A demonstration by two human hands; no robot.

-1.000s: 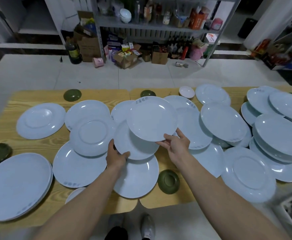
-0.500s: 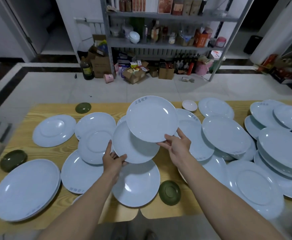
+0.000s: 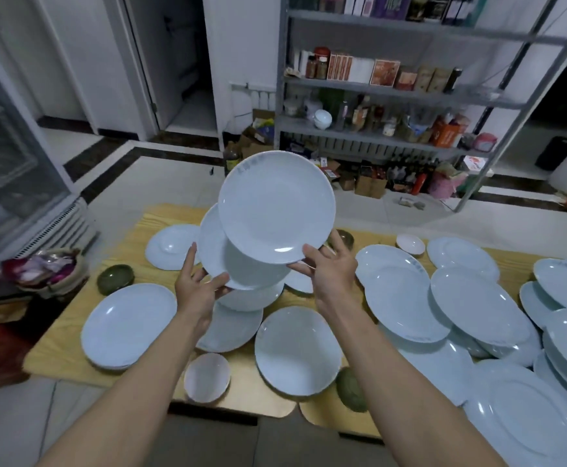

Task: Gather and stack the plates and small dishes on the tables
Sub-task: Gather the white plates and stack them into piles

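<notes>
Two pale blue plates are lifted above the wooden table. My right hand grips the near rim of the upper plate, which tilts toward me. Partly under it is a second plate, held at its near edge by my left hand. Below them several more pale blue plates lie on the table, among them a large plate at the left and a plate in front of me. A small white dish sits near the front edge, with dark green small dishes around.
Overlapping plates crowd the right half of the table. A metal shelf rack with bottles and boxes stands beyond the table, cartons on the floor beneath it. A basket of wrapped items sits left of the table beside a glass-door fridge.
Both hands have raised their plates off the pile, higher and toward me. The view has tilted up and shifted left, showing more of the shelves and room.
</notes>
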